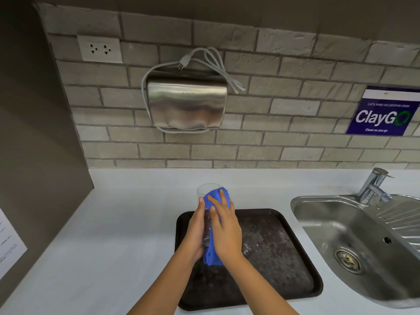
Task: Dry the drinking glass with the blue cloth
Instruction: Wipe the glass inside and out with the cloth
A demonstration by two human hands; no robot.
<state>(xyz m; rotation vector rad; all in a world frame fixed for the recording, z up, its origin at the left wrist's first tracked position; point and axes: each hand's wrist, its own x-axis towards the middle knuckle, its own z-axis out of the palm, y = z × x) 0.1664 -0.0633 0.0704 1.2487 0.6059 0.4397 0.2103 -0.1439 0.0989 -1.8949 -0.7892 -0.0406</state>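
A clear drinking glass (205,189) is held above the back left corner of a black tray, its open rim pointing away from me. My left hand (195,230) grips the glass from the left side. The blue cloth (216,196) is wrapped over the glass's right side and hangs down below the hands. My right hand (225,228) presses the cloth flat against the glass, fingers spread over it. Most of the glass body is hidden by the hands and cloth.
The black tray (272,253) lies on the white countertop (113,223). A steel sink (341,226) with a faucet (375,185) is at the right. A steel hand dryer (186,105) and a wall socket (100,49) are on the brick wall behind.
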